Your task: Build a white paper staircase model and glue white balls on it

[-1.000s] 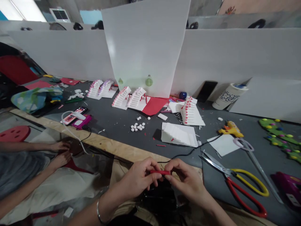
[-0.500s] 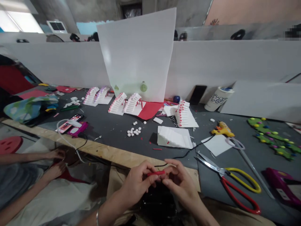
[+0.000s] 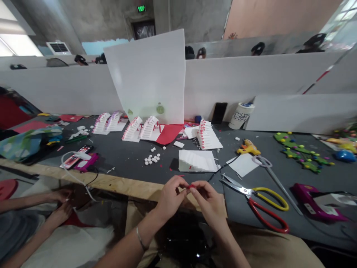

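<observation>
Both my hands meet just over the table's front edge, pinching a small red strip (image 3: pixel 191 186) between their fingertips. My left hand (image 3: pixel 170 199) is closed on its left end, my right hand (image 3: pixel 209 204) on its right; the fingers cover most of it. Just beyond them lies a white stair-like piece (image 3: pixel 195 158) on a flat base. Behind that stands another white stepped piece (image 3: pixel 205 134) with red dots along its edge. To the left lie several small white pellets (image 3: pixel 152 159). Large scissors (image 3: pixel 248 191) with one yellow and one red handle rest open at the right.
A yellow glue gun (image 3: pixel 248 147) sits on the right, its black cord running toward my hands. Beyond the scissors are a clear rod (image 3: pixel 281 188) and a magenta tape dispenser (image 3: pixel 309 203). At left, a co-worker's hands (image 3: pixel 63 204) work below the table edge, near a phone (image 3: pixel 78 157).
My hands have come closer together and turned, so less of the red strip shows. The view has shifted up and to the right; the things on the table stay put.
</observation>
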`<state>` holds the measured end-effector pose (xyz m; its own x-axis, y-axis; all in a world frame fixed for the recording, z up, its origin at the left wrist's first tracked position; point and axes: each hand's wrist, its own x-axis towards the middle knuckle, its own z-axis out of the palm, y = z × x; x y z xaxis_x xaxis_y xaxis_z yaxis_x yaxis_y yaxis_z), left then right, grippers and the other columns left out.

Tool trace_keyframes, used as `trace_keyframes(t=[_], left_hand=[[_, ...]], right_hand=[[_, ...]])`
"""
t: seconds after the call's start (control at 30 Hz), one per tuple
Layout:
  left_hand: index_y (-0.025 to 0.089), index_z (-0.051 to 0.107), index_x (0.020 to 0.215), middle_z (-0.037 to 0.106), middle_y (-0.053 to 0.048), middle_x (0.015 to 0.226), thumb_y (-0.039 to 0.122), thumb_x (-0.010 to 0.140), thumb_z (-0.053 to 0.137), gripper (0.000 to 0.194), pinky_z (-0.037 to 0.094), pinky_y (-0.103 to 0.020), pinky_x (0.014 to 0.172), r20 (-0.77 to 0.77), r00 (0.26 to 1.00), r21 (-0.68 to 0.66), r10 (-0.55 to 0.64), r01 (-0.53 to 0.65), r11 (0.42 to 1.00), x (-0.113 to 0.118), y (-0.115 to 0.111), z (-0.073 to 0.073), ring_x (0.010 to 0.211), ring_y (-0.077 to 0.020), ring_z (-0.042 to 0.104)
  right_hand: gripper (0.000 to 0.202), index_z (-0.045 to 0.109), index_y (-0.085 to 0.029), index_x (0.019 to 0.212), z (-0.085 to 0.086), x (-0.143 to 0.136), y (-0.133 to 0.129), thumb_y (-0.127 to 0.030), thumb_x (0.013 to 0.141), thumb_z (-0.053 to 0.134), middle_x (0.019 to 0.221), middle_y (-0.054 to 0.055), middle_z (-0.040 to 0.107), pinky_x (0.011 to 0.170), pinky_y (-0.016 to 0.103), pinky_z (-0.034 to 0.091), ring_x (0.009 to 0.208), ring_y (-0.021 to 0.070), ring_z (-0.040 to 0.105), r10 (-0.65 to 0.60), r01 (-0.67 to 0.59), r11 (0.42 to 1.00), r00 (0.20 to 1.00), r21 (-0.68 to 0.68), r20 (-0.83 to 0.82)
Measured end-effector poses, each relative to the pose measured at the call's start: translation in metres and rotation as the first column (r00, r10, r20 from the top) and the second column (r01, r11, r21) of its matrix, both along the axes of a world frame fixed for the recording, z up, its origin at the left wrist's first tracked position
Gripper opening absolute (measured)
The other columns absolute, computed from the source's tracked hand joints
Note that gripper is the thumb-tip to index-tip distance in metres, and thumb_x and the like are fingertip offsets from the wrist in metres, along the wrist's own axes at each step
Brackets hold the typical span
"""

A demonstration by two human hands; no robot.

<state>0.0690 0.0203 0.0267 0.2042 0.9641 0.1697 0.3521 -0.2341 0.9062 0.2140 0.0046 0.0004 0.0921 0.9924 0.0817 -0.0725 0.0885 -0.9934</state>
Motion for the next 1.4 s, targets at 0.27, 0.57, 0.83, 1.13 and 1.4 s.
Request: trace_keyframes(t=[0.27, 0.57, 0.83, 1.13, 1.4], left_hand=[[0.017, 0.061, 0.08, 0.062, -0.002, 0.082, 0.021, 0.08, 0.059, 0.004, 0.046, -0.025, 0.066, -0.093, 0.986, 0.061, 0.139, -0.134, 0.989, -0.007, 0.052, -0.031, 0.072, -0.0142, 0.058], [0.017, 0.058, 0.07, 0.059, 0.003, 0.065, 0.01, 0.073, 0.061, 0.009, 0.044, -0.023, 0.059, -0.071, 0.986, 0.037, 0.148, -0.145, 0.989, 0.002, 0.093, -0.06, 0.059, -0.0112, 0.055], [0.018, 0.056, 0.067, 0.059, 0.002, 0.066, 0.011, 0.074, 0.062, 0.011, 0.044, -0.023, 0.061, -0.081, 0.988, 0.009, 0.133, -0.133, 0.991, 0.005, 0.099, -0.058, 0.061, -0.0115, 0.056], [0.017, 0.057, 0.068, 0.06, 0.001, 0.07, 0.009, 0.074, 0.061, 0.011, 0.046, -0.024, 0.065, -0.116, 0.983, 0.056, 0.144, -0.138, 0.989, 0.01, 0.101, -0.055, 0.065, -0.0124, 0.058], [0.018, 0.056, 0.069, 0.061, 0.001, 0.069, 0.005, 0.072, 0.059, 0.013, 0.047, -0.024, 0.064, -0.121, 0.982, 0.054, 0.143, -0.137, 0.989, 0.01, 0.101, -0.057, 0.064, -0.0123, 0.059]], right_hand=[[0.03, 0.058, -0.018, 0.11, -0.013, 0.013, 0.044, -0.039, 0.088, 0.057, 0.087, 0.006, 0.069, 0.074, 0.032, 0.052, 0.078, 0.0183, 0.065, -0.159, 0.08, 0.969, 0.925, 0.232, 0.344], [0.022, 0.065, -0.02, 0.094, -0.022, 0.045, 0.078, -0.036, 0.09, 0.05, 0.087, 0.008, 0.067, 0.072, 0.037, 0.05, 0.078, 0.0226, 0.062, -0.285, 0.073, 0.932, 0.752, 0.355, 0.594], [0.019, 0.065, -0.022, 0.098, -0.03, 0.045, 0.091, -0.022, 0.087, 0.049, 0.095, 0.009, 0.067, 0.078, 0.037, 0.049, 0.086, 0.0241, 0.062, -0.289, -0.014, 0.924, 0.629, 0.382, 0.722], [0.032, 0.061, -0.02, 0.12, -0.023, 0.041, 0.091, -0.027, 0.089, 0.057, 0.111, 0.012, 0.066, 0.085, 0.042, 0.045, 0.102, 0.03, 0.058, -0.319, -0.07, 0.916, 0.467, 0.394, 0.825], [0.039, 0.056, -0.023, 0.13, -0.014, 0.03, 0.094, -0.023, 0.091, 0.056, 0.12, 0.01, 0.064, 0.078, 0.037, 0.043, 0.099, 0.0265, 0.057, -0.359, -0.238, 0.879, 0.244, 0.414, 0.901]])
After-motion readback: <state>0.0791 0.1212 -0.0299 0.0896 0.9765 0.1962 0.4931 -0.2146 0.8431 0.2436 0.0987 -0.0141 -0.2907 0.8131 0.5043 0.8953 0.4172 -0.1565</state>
